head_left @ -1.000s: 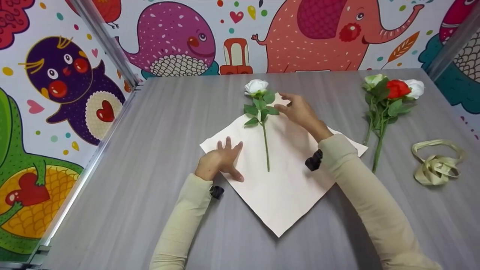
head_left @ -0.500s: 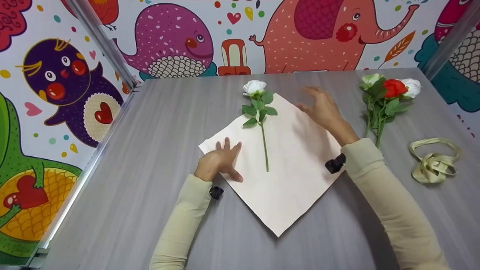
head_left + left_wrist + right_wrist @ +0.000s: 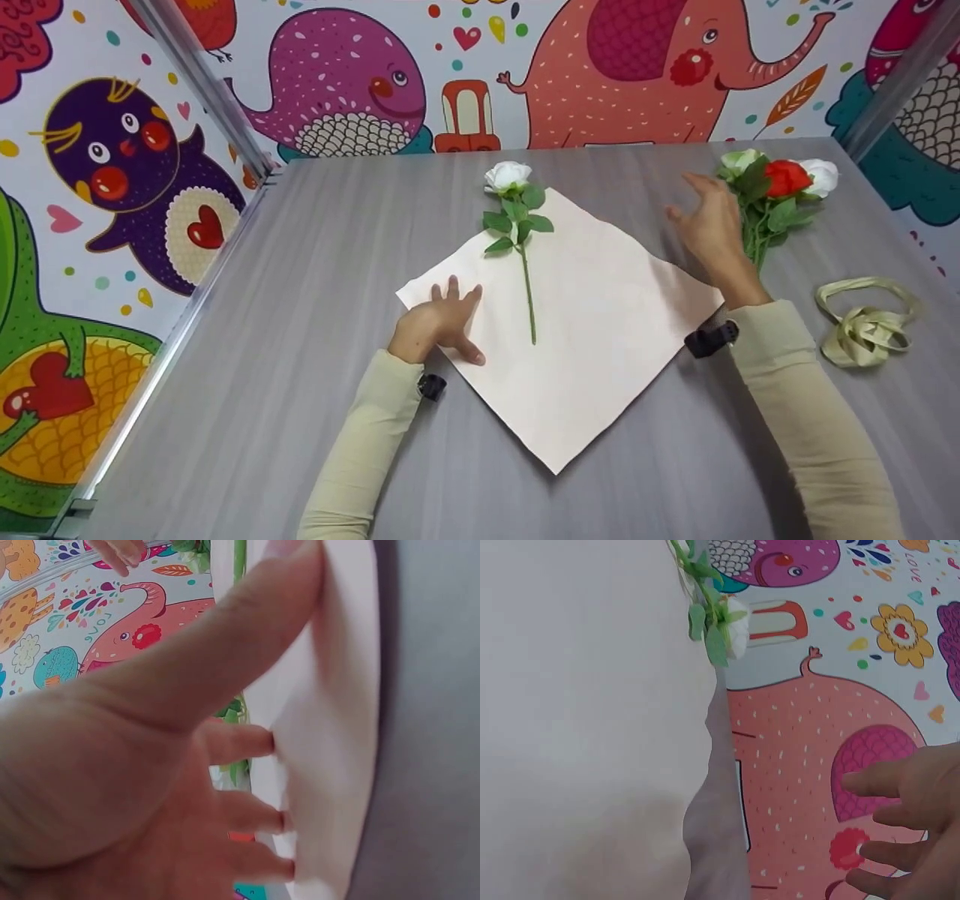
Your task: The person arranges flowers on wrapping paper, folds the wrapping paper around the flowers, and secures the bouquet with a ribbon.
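Your left grip [image 3: 436, 326] lies wide, likely steadying the paper [image 3: 592, 352] beneath the rose stem [image 3: 528, 300]; your empty right grip [image 3: 712, 229] gapes near the bunch [image 3: 786, 182].

So the table [image 3: 247, 375] is one of those grey wood-grain tops, streaks running front to back. Pretty much mid-table there's a big sheet of pale pink paper [image 3: 585, 337], turned diamond-style with one corner pointing at the person (far right edge is kinda wavy, btw). A single white rose [image 3: 517, 208] lies across its far left part, stem on the paper, bloom poking past the edge over the tabletop. Off to the right is a bunch of flowers [image 3: 780, 214] in red, white and greenish, lower stems blocked, so I can't tell if they touch the paper. Nearer than that sits a loosely coiled pale gold ribbon [image 3: 862, 337].
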A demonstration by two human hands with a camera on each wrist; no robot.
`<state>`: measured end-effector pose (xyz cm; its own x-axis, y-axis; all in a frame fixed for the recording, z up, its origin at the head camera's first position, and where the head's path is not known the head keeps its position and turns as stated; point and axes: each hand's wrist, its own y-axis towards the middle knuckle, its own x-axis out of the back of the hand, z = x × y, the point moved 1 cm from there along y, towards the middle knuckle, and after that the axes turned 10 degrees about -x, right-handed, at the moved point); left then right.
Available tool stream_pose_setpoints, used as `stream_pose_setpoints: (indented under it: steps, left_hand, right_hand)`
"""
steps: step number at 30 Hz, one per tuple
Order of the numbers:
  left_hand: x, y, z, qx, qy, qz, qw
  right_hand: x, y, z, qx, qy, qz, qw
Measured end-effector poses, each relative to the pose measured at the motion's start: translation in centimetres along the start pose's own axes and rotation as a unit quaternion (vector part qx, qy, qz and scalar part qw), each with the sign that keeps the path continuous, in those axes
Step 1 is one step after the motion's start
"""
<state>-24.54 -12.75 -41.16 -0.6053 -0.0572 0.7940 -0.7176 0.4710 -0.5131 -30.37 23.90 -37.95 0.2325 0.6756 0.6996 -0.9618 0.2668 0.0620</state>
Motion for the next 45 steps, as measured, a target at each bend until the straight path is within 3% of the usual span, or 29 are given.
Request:
stream_pose_setpoints:
  steps: [5, 14, 25, 30, 40, 45]
  left_hand:
    - [-0.1, 0.1, 0.0, 0.003, 0.002, 0.003, 1.0]
    - [-0.1, 0.2, 0.0, 0.002, 0.0, -0.004, 1.0]
    - [-0.3, -0.3, 0.2, 0.001, -0.016, -0.013, 0.9998]
    - [-0.3, -0.2, 0.1, -0.007, -0.006, -0.014, 0.9999]
    - [-0.4, -0.3, -0.1, -0.009, -0.004, -0.015, 0.9998]
    - [-0.5, -0.2, 0.1, -0.005, -0.005, -0.015, 0.9999]
  right_hand:
    - [1.1, 0.1, -1.5, -0.027, 0.018, -0.015, 0.999]
    - [2.1, 1.0, -4.4, -0.149, 0.04, -0.032, 0.988]
    - [2.0, 1.7, -6.7, -0.237, 0.045, 0.011, 0.97]
    - [1.6, 1.6, -7.5, -0.252, 0.043, 0.005, 0.967]
    - [1.4, 1.4, -8.0, -0.231, 0.018, -0.005, 0.973]
    - [1.7, 1.5, -7.7, -0.241, 0.058, -0.035, 0.968]
